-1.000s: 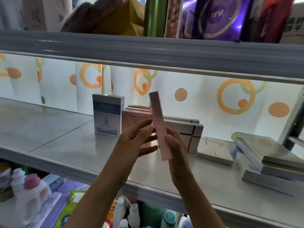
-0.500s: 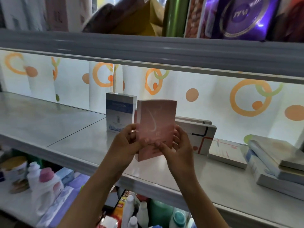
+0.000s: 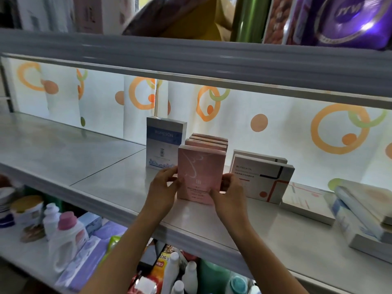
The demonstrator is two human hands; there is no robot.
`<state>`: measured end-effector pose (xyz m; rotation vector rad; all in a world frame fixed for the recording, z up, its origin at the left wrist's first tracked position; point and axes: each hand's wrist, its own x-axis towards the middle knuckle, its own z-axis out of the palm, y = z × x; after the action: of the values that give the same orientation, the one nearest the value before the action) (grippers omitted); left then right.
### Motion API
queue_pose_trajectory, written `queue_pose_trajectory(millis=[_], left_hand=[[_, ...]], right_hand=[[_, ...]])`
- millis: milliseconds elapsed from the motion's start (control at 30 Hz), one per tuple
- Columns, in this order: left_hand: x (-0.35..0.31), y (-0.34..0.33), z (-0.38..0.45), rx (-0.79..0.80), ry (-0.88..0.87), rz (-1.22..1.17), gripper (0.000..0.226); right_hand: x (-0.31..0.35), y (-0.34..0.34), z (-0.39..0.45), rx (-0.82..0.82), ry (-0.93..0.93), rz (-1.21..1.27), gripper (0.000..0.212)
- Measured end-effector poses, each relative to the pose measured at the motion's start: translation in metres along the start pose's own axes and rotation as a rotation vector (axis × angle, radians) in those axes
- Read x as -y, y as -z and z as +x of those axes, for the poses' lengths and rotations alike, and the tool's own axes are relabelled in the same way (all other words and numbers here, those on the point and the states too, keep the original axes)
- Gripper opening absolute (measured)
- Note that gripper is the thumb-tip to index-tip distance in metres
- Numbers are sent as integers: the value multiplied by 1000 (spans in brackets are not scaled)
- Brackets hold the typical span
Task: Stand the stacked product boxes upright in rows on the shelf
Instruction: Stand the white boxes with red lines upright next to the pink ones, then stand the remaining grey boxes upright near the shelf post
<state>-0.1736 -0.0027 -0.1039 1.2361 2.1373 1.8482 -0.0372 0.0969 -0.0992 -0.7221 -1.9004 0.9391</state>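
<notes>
Pink box (image 3: 200,174) had come down since a moment before; half a second back both hands held it up in the air, facing the person, and a full second back it was turned edge-on between the palms; now it stood upright on the shelf (image 3: 110,183), at the front of a row of other pink boxes (image 3: 209,141) lined up behind it; so this box looked as good as placed, and the pink row was one box longer.

The left hand (image 3: 162,190) pinched the box's left edge with fingers and thumb; the right hand (image 3: 228,193) pinched its right edge low down; the box sat squarely between the two hands, its front face toward the person, its bottom looking to rest on the shelf.

A blue-and-white box (image 3: 164,143) stood just to the left, near the pink row; two white boxes (image 3: 262,177) stood on the right; farther right, flat boxes (image 3: 364,211) lay stacked on their sides, not yet stood up; I would guess those come next.
</notes>
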Motion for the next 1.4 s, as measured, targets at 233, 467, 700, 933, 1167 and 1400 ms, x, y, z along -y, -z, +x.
queue_pose_trajectory(millis=[233,467,700,933,1167,1400], left_hand=[[-2,-12,0,-54,11,-37,31],[-1,-13,-3,2,56,-108,40],[0,-13,-4,19,105,-81,51],[0,-15,-3,12,149,-49,58],[-7,-14,-21,-202,112,51,52],[-59,-42,-46,-180,-118,77,39]], right_hand=[[-7,-6,3,-52,-16,-24,35],[-12,-12,9,-73,-23,-10,35],[-12,-11,5,-55,-18,14,32],[-10,-7,3,-53,-54,15,30],[-9,4,-4,-49,-85,-26,45],[-21,61,-10,-149,37,-228,44]])
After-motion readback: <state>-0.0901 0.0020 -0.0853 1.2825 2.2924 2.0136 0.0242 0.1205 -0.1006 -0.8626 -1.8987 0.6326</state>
